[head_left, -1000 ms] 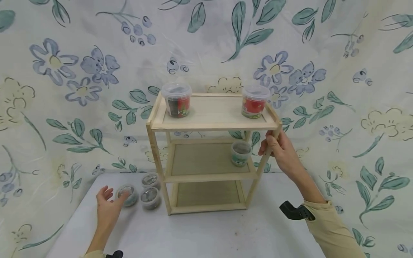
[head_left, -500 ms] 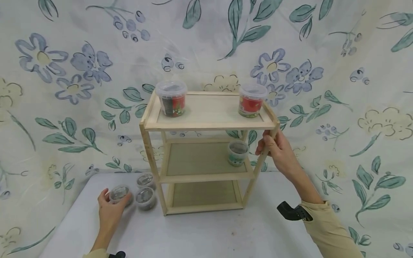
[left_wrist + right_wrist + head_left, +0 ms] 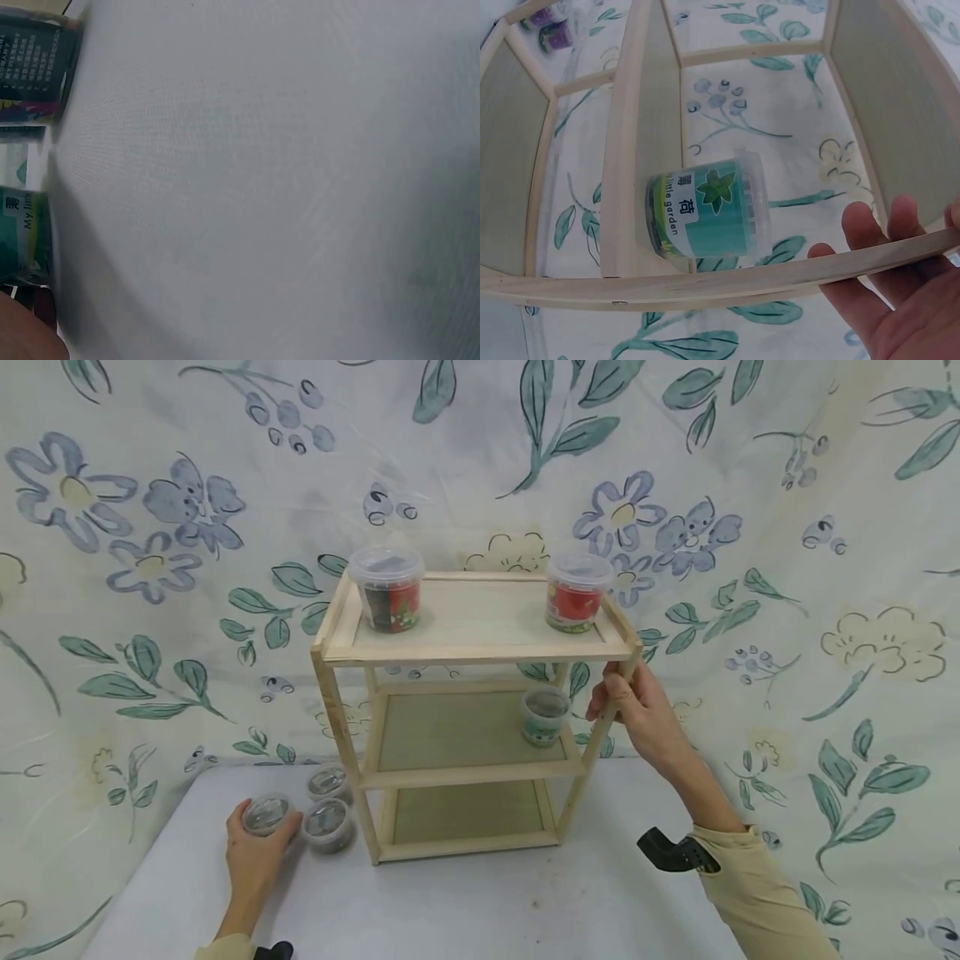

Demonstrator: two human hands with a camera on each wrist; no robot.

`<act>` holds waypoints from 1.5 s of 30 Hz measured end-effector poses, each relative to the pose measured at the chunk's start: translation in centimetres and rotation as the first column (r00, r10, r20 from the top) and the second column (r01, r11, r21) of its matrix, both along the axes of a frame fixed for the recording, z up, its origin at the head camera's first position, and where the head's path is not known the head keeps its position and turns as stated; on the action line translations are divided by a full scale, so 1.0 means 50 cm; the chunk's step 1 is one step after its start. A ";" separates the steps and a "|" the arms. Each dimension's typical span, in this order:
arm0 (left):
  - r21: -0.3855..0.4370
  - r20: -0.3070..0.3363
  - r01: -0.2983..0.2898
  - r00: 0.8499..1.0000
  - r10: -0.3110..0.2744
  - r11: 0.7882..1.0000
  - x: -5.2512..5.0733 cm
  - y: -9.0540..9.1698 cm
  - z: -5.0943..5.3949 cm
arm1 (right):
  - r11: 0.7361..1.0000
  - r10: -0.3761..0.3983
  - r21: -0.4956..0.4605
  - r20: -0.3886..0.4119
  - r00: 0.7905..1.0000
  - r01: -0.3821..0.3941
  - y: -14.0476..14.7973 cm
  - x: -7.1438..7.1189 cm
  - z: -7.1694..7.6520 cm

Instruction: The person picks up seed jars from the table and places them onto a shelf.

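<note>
At the table's left, my left hand (image 3: 253,856) grips a lidded plastic cup (image 3: 266,815), thumb and fingers around its sides. Its teal label shows at the left edge of the left wrist view, beside a finger (image 3: 26,330). Two similar lidded cups stand just right of it, one in front (image 3: 327,827) and one behind (image 3: 327,782). My right hand (image 3: 637,706) grips the right front post of a three-tier wooden shelf (image 3: 480,770), fingers curled round the wood. On the middle tier, near that hand, stands a teal-labelled cup (image 3: 709,206).
Two larger red-labelled cups stand on the top tier, one at the left (image 3: 390,597) and one at the right (image 3: 576,597). A white table (image 3: 465,910) carries the shelf. Floral cloth (image 3: 465,460) hangs close behind.
My left hand has closed around the left cup and drawn it slightly left, away from the other two. The right hand keeps its grip on the post. The head view has shifted a little.
</note>
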State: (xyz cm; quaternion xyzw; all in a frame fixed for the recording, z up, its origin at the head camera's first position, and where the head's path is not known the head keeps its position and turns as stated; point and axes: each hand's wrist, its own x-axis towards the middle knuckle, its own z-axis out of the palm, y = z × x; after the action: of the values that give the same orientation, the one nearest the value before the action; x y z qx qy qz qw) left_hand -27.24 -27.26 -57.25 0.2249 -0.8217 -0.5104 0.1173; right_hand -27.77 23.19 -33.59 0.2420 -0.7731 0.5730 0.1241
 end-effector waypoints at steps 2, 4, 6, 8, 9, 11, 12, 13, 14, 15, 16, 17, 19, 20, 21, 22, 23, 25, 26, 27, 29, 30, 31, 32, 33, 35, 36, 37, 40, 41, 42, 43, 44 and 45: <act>-0.008 0.005 -0.004 1.000 0.004 1.000 0.000 0.000 -0.002 | 1.000 -0.003 0.003 -0.001 1.000 0.003 0.001 0.001 0.000; -0.017 0.013 -0.012 1.000 0.012 1.000 0.000 -0.001 -0.003 | 1.000 -0.008 0.007 -0.001 1.000 0.008 0.002 0.002 0.000; -0.028 0.021 -0.017 1.000 0.018 0.999 -0.002 -0.002 -0.003 | 1.000 -0.012 0.007 0.000 1.000 0.012 0.003 0.003 0.001; -0.035 0.031 -0.021 0.999 0.022 0.999 -0.004 -0.003 -0.002 | 1.000 -0.014 0.005 0.002 1.000 0.014 0.004 0.004 0.001; -0.039 0.037 -0.021 0.999 0.022 0.999 -0.005 -0.004 -0.001 | 1.000 -0.013 0.004 0.003 1.000 0.013 0.003 0.004 0.002; -0.041 0.048 -0.021 0.999 0.023 0.999 -0.005 -0.005 0.001 | 1.000 -0.012 0.005 0.004 1.000 0.012 0.003 0.004 0.002; -0.042 0.052 -0.019 0.998 0.021 0.999 -0.005 -0.006 0.001 | 1.000 -0.011 0.005 0.005 1.000 0.011 0.002 0.004 0.003; -0.042 0.058 -0.017 0.998 0.020 0.999 -0.005 -0.006 0.002 | 1.000 -0.012 0.007 0.007 1.000 0.012 0.002 0.003 0.003; -0.044 0.065 -0.014 0.998 0.017 0.999 -0.004 -0.007 0.002 | 1.000 -0.010 0.007 0.008 1.000 0.010 0.001 0.003 0.003; -0.045 0.072 -0.010 0.997 0.013 0.999 -0.004 -0.008 0.002 | 1.000 -0.011 0.009 0.010 1.000 0.010 0.001 0.003 0.002; -0.046 0.076 -0.006 0.997 0.009 0.999 -0.005 -0.009 0.004 | 1.000 -0.013 0.010 0.009 1.000 0.013 0.000 0.003 0.003; -0.047 0.082 0.000 0.997 0.004 0.999 -0.006 -0.010 0.005 | 1.000 -0.014 0.009 0.010 1.000 0.014 0.000 0.003 0.004; -0.052 0.095 0.016 0.995 -0.011 0.999 -0.006 -0.013 0.007 | 1.000 -0.014 0.005 0.016 1.000 0.014 -0.002 0.003 0.006; -0.054 0.102 0.022 0.995 -0.016 0.998 -0.005 -0.014 0.007 | 1.000 -0.014 0.004 0.019 1.000 0.014 -0.002 0.003 0.006; -0.055 0.109 0.027 0.994 -0.020 0.998 -0.003 -0.015 0.008 | 1.000 -0.015 0.004 0.023 1.000 0.015 -0.003 0.003 0.007; -0.058 0.119 0.032 0.993 -0.025 0.998 -0.002 -0.016 0.009 | 1.000 -0.015 0.003 0.030 0.999 0.015 -0.004 0.004 0.008; -0.060 0.129 0.037 0.991 -0.029 0.998 0.000 -0.017 0.009 | 1.000 -0.015 0.004 0.035 0.999 0.015 -0.004 0.003 0.008; -0.068 0.148 0.043 0.989 -0.032 0.997 0.004 -0.019 0.011 | 1.000 -0.017 0.001 0.047 0.999 0.017 -0.006 0.004 0.010; -0.072 0.155 0.045 0.987 -0.033 0.996 0.007 -0.020 0.012 | 1.000 -0.017 -0.001 0.051 0.999 0.018 -0.006 0.004 0.010; -0.075 0.162 0.046 0.986 -0.033 0.996 0.009 -0.021 0.013 | 1.000 -0.017 -0.005 0.055 0.998 0.017 -0.006 0.004 0.010; -0.080 0.172 0.041 0.985 -0.027 0.996 0.013 -0.023 0.018 | 1.000 -0.016 -0.010 0.057 0.998 0.016 -0.006 0.004 0.011; -0.085 0.171 0.038 0.985 -0.023 0.996 0.015 -0.023 0.022 | 1.000 -0.016 -0.014 0.055 0.998 0.017 -0.005 0.004 0.011; -0.086 0.167 0.034 0.986 -0.019 0.996 0.017 -0.025 0.025 | 1.000 -0.016 -0.014 0.053 0.998 0.017 -0.006 0.004 0.011; -0.085 0.165 0.028 0.986 -0.014 0.996 0.020 -0.025 0.028 | 1.000 -0.018 -0.013 0.051 0.999 0.018 -0.006 0.004 0.010; -0.082 0.159 0.023 0.987 -0.010 0.996 0.021 -0.025 0.034 | 1.000 -0.019 -0.012 0.048 0.999 0.020 -0.006 0.004 0.009; -0.086 0.147 0.021 0.989 -0.008 0.996 0.023 -0.025 0.046 | 1.000 -0.024 -0.008 0.043 0.999 0.024 -0.005 0.004 0.008; -0.087 0.139 0.021 0.990 -0.008 0.996 0.023 -0.025 0.052 | 1.000 -0.027 -0.006 0.041 0.999 0.027 -0.004 0.004 0.008; -0.090 0.133 0.021 0.991 -0.009 0.996 0.023 -0.024 0.059 | 1.000 -0.027 -0.005 0.039 0.999 0.028 -0.004 0.004 0.008; -0.104 0.119 0.024 0.993 -0.012 0.994 0.026 -0.019 0.078 | 1.000 -0.025 0.000 0.035 0.999 0.025 -0.004 0.004 0.007; -0.105 0.110 0.025 0.994 -0.013 0.994 0.028 -0.017 0.085 | 1.000 -0.026 0.004 0.032 0.999 0.026 -0.004 0.004 0.007; -0.102 0.100 0.029 0.995 -0.019 0.994 0.030 -0.015 0.092 | 1.000 -0.025 0.004 0.030 0.999 0.025 -0.005 0.004 0.007; -0.101 0.087 0.034 0.996 -0.025 0.994 0.033 -0.012 0.098 | 1.000 -0.025 0.005 0.030 0.999 0.025 -0.005 0.004 0.007; -0.096 0.074 0.042 0.997 -0.035 0.995 0.036 -0.008 0.105 | 1.000 -0.025 0.004 0.031 0.999 0.025 -0.006 0.004 0.007; -0.090 0.061 0.051 0.997 -0.045 0.995 0.040 -0.005 0.112 | 1.000 -0.024 0.004 0.031 0.999 0.024 -0.007 0.004 0.008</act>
State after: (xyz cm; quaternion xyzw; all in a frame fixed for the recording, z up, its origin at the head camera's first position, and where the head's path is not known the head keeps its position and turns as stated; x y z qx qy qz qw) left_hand -25.25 -27.49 -51.63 0.2144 -0.8524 -0.4682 0.0908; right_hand -27.59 22.85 -33.21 0.2239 -0.7787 0.5739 0.1186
